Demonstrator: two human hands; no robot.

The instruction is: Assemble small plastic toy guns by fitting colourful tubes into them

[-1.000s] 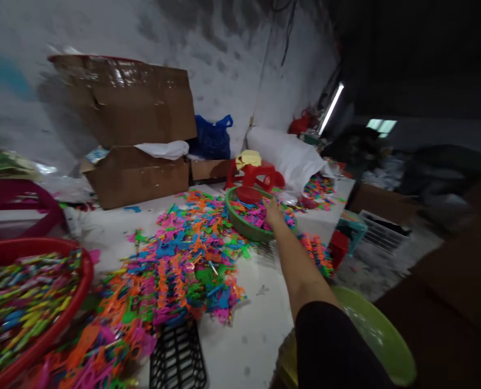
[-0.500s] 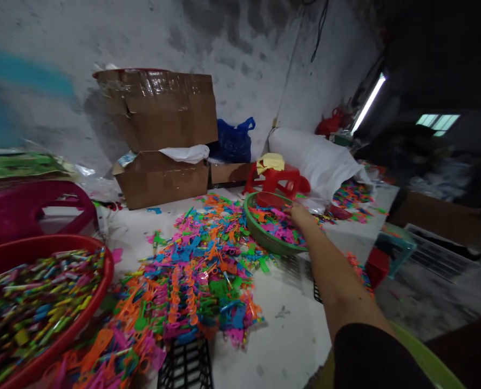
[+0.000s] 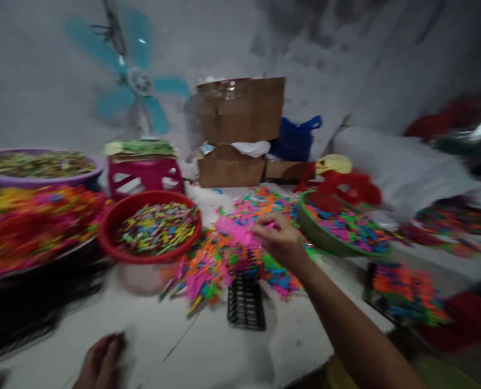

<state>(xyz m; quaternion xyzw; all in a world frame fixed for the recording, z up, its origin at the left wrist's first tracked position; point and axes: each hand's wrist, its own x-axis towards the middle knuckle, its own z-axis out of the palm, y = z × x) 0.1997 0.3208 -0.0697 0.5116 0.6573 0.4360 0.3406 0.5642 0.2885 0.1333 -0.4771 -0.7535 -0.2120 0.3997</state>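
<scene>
At far left, a round purple basin (image 3: 96,168) holds small yellowish pieces; in front of it lies a blurred heap of orange, pink and yellow pieces (image 3: 41,227). Low on the left, the person's left hand (image 3: 98,364) is over the white tabletop (image 3: 171,329), fingers partly curled; blur leaves it unclear whether it grips anything. Beyond it, a round red plastic basin (image 3: 106,237) full of thin multicoloured pieces stands before a magenta plastic stool (image 3: 145,174). In the middle, bright pink plastic (image 3: 234,229) is pinched between the right hand's (image 3: 280,237) thumb and fingers, above a pile of mixed-colour plastic pieces (image 3: 214,256) and the far end of a black plastic lattice tray (image 3: 246,308). Right of that hand, a round green basin (image 3: 325,235) holds similar pieces; farther right are orange, blue and green pieces (image 3: 408,292) in rows.
</scene>
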